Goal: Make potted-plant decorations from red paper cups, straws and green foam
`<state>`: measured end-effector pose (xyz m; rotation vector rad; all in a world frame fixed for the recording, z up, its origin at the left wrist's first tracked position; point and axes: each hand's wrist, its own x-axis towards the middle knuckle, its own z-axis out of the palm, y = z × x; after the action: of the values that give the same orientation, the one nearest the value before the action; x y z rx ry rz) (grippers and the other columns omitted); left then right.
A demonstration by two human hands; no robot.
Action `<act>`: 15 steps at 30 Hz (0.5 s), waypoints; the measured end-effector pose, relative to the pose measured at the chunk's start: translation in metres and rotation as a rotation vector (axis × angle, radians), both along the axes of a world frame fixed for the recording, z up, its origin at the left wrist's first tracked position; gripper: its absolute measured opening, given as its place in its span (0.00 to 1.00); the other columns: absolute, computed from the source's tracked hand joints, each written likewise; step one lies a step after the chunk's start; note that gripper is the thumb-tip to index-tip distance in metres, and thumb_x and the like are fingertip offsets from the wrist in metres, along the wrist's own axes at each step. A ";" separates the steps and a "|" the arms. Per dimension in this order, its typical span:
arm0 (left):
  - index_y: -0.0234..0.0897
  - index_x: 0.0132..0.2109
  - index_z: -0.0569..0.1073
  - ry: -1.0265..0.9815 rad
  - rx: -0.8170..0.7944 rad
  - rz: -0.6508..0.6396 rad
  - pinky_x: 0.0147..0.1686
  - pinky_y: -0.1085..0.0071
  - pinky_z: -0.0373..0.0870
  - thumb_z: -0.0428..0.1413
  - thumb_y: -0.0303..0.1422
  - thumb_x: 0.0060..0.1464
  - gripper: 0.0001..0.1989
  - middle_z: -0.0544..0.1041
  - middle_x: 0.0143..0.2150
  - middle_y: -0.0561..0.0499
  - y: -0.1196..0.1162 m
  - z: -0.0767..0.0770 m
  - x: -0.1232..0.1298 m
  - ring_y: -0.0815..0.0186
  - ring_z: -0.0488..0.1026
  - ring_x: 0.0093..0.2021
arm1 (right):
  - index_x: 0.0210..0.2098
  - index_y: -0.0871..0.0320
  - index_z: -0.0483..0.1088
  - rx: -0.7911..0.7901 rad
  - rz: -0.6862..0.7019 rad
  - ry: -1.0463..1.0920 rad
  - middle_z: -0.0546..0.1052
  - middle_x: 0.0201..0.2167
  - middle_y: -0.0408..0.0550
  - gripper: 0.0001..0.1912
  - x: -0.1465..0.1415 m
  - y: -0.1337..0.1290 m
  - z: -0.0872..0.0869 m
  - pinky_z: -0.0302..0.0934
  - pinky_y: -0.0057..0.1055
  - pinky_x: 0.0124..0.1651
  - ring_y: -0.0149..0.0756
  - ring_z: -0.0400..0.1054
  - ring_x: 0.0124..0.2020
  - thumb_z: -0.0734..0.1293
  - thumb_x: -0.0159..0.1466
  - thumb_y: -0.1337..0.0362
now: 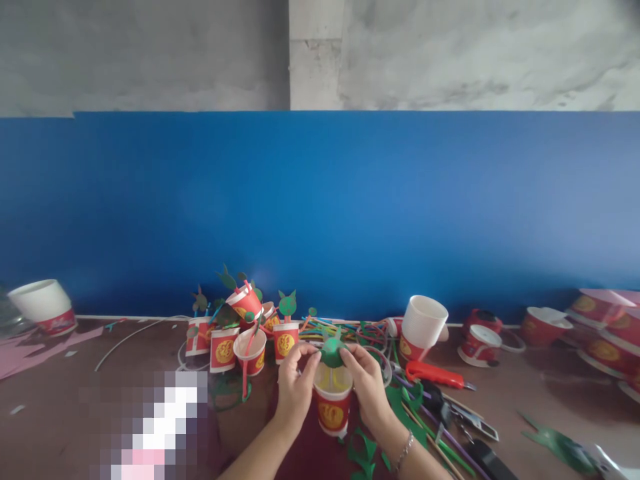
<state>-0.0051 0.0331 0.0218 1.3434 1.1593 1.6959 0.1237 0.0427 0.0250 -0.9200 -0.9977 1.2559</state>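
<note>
A round green paper cutout with pointed ears (332,352) is pinched at its left edge by the thumb and fingers of my left hand (297,381). My right hand (368,383) pinches the same cutout on its right side. Directly beneath stands an upright red paper cup (333,412) with a yellow emblem and a pale inside. A thin stem seems to run from the cutout down into the cup. Similar cups with green cutouts, such as one with a cat-like face (287,305), cluster behind my left hand.
Right of my hands lie an orange-red utility knife (435,375), several colored sticks, keys and green paper scraps (364,453). Scissors (575,453) rest at the far right. Stacked white cups (424,323) stand behind, before a blue partition (320,213). Pink paper (45,350) is at the left.
</note>
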 end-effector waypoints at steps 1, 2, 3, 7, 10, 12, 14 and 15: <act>0.36 0.33 0.73 -0.006 0.011 0.002 0.36 0.70 0.68 0.57 0.37 0.51 0.08 0.75 0.31 0.50 -0.001 0.000 0.001 0.64 0.72 0.34 | 0.27 0.58 0.68 -0.043 0.017 0.049 0.72 0.22 0.42 0.13 0.000 0.000 0.000 0.60 0.27 0.28 0.33 0.65 0.24 0.70 0.53 0.55; 0.36 0.33 0.72 -0.030 0.009 0.004 0.35 0.71 0.68 0.56 0.37 0.51 0.08 0.75 0.31 0.50 -0.002 0.000 0.001 0.64 0.72 0.33 | 0.27 0.58 0.68 -0.081 0.024 0.097 0.73 0.22 0.42 0.12 0.000 0.000 -0.001 0.60 0.27 0.28 0.33 0.66 0.24 0.70 0.53 0.56; 0.36 0.34 0.72 -0.066 -0.002 0.012 0.34 0.71 0.68 0.56 0.38 0.52 0.09 0.74 0.30 0.50 -0.003 0.001 0.001 0.65 0.72 0.32 | 0.27 0.58 0.68 -0.113 0.018 0.140 0.73 0.22 0.42 0.12 0.000 0.001 -0.001 0.60 0.28 0.28 0.34 0.67 0.24 0.70 0.52 0.56; 0.36 0.35 0.71 -0.188 -0.054 0.062 0.32 0.72 0.68 0.56 0.40 0.51 0.11 0.73 0.29 0.51 -0.001 0.004 0.000 0.66 0.71 0.31 | 0.27 0.57 0.67 -0.169 -0.069 0.145 0.73 0.20 0.42 0.13 0.005 0.007 -0.003 0.60 0.28 0.24 0.37 0.68 0.23 0.70 0.50 0.55; 0.36 0.37 0.72 -0.193 -0.090 -0.023 0.36 0.71 0.68 0.56 0.40 0.51 0.12 0.74 0.31 0.50 0.001 0.005 -0.001 0.64 0.72 0.34 | 0.35 0.57 0.68 -0.112 -0.132 0.026 0.75 0.25 0.44 0.17 0.008 0.011 -0.007 0.60 0.29 0.25 0.37 0.68 0.24 0.70 0.50 0.55; 0.36 0.39 0.72 -0.206 -0.124 -0.073 0.39 0.69 0.68 0.55 0.41 0.52 0.13 0.75 0.33 0.49 0.001 0.002 -0.001 0.62 0.72 0.37 | 0.41 0.56 0.65 -0.062 -0.158 -0.047 0.75 0.28 0.44 0.20 0.009 0.014 -0.012 0.61 0.30 0.26 0.37 0.68 0.26 0.69 0.52 0.54; 0.37 0.40 0.73 -0.233 -0.152 -0.093 0.42 0.68 0.67 0.54 0.41 0.53 0.13 0.76 0.35 0.48 0.000 0.000 -0.001 0.61 0.72 0.39 | 0.43 0.56 0.64 -0.002 -0.175 -0.149 0.74 0.29 0.45 0.20 0.009 0.018 -0.020 0.62 0.31 0.29 0.37 0.68 0.28 0.67 0.54 0.54; 0.38 0.40 0.73 -0.250 -0.156 -0.111 0.43 0.67 0.67 0.54 0.41 0.53 0.12 0.76 0.36 0.48 0.000 -0.001 -0.001 0.61 0.72 0.40 | 0.43 0.56 0.64 0.031 -0.195 -0.213 0.74 0.29 0.45 0.19 0.010 0.019 -0.023 0.63 0.32 0.32 0.38 0.68 0.29 0.66 0.55 0.54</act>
<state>-0.0065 0.0328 0.0212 1.0471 1.0304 1.6059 0.1339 0.0622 0.0021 -1.1165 -1.0621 0.9912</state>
